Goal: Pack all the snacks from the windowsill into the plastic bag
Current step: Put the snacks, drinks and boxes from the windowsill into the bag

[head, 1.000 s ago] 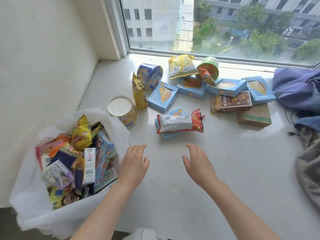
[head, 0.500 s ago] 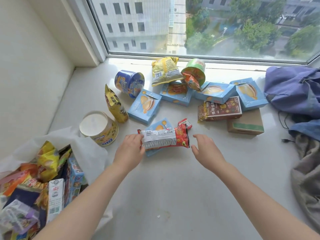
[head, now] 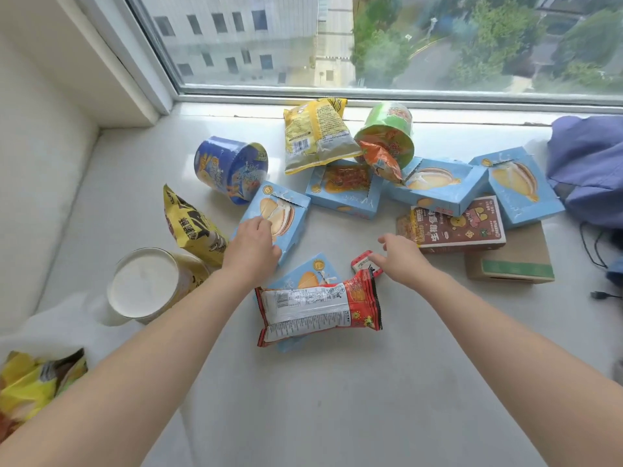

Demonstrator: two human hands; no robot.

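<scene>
Snacks lie scattered on the white windowsill [head: 337, 382]. My left hand [head: 251, 246] grips the near corner of a light blue biscuit box [head: 279, 214]. My right hand [head: 399, 261] is open, its fingertips touching a small red packet [head: 364, 262]. In front of both hands a red-and-white packet [head: 320, 308] lies on another blue box [head: 303, 276]. The white plastic bag [head: 67, 328] is at the lower left, mostly out of frame, with yellow packets [head: 30, 382] inside.
A white-lidded tub [head: 145, 286] and a yellow-black bag [head: 192, 227] stand left of my left hand. Behind are a blue cup [head: 232, 168], yellow bag [head: 315, 133], green cup [head: 387, 129], several blue boxes, a red-brown box [head: 455, 227] and a cardboard box [head: 509, 257]. Purple cloth [head: 590, 163] lies right.
Both hands moved forward past the red-and-white packet. The left hand has reached the blue box and the right the small red packet. The view shifted forward, so the bag is mostly out of frame.
</scene>
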